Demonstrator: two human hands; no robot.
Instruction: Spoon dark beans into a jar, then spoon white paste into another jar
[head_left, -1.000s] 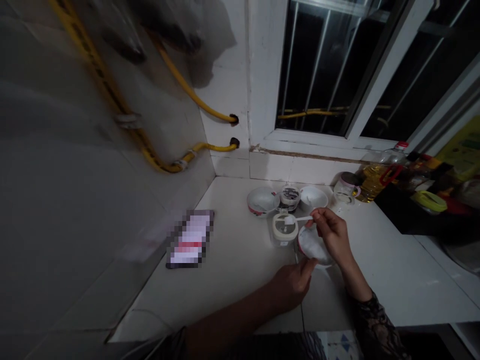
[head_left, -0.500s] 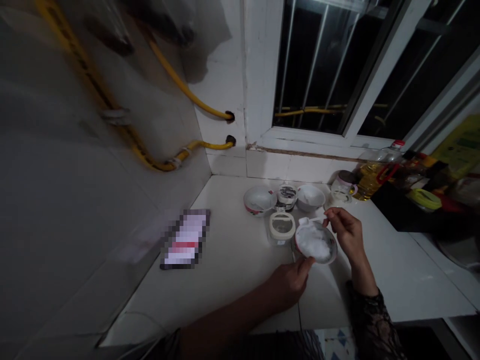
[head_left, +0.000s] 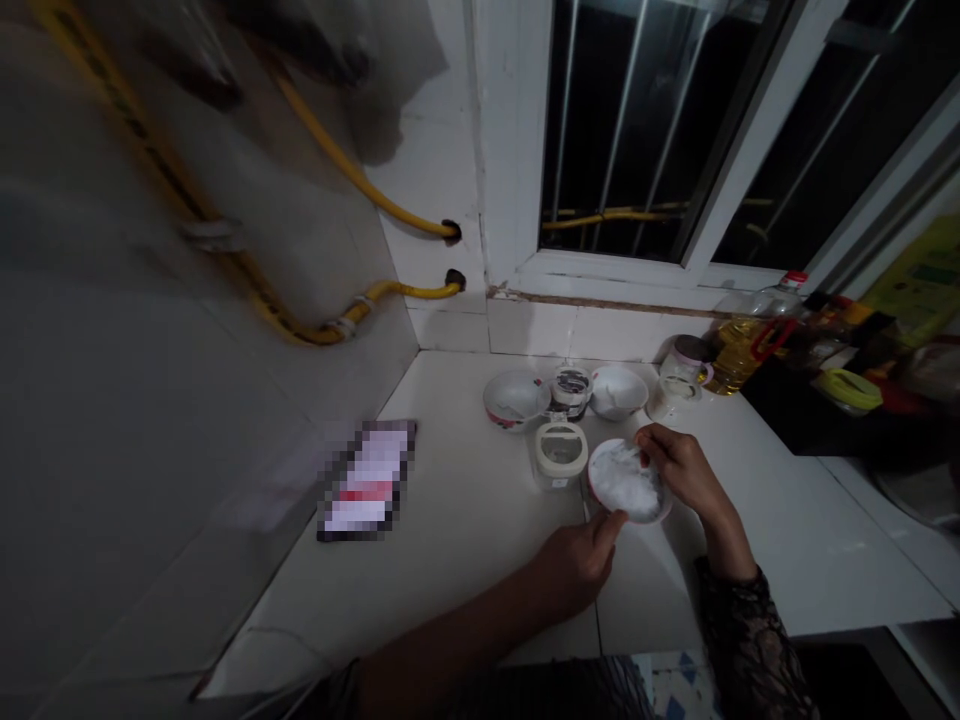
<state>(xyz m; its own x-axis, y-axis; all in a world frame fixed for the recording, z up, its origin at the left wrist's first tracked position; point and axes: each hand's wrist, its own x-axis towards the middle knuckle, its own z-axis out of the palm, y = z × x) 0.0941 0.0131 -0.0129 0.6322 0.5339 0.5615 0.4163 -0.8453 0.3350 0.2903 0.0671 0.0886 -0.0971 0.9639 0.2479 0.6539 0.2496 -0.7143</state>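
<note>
My left hand [head_left: 579, 562] grips the near rim of a small bowl [head_left: 595, 492], thumb on the edge. White powder or grains [head_left: 624, 484] fill much of this bowl. Over its far right side, my right hand [head_left: 679, 468] is closed in a pinch on a small white spoon, which dips into the white contents and is hard to pick out against them. Just left of the bowl stands a square clear jar with a pale lid [head_left: 561, 455]. Behind are a patterned bowl [head_left: 516, 400], another lidded jar [head_left: 570, 390] and a white bowl [head_left: 618, 392].
A blurred-out phone-like thing [head_left: 367, 480] lies on the white counter [head_left: 465, 540] at left. A pink-handled jar [head_left: 681, 375] and an oil bottle [head_left: 739, 350] stand back right, near a yellow-green-lidded container [head_left: 847, 390]. Yellow pipes [head_left: 300, 325] run along the wall.
My right hand has moved slightly left and down, bringing the spoon from the bowl's far rim into the white contents. My left hand keeps its hold on the bowl. The view has shifted slightly.
</note>
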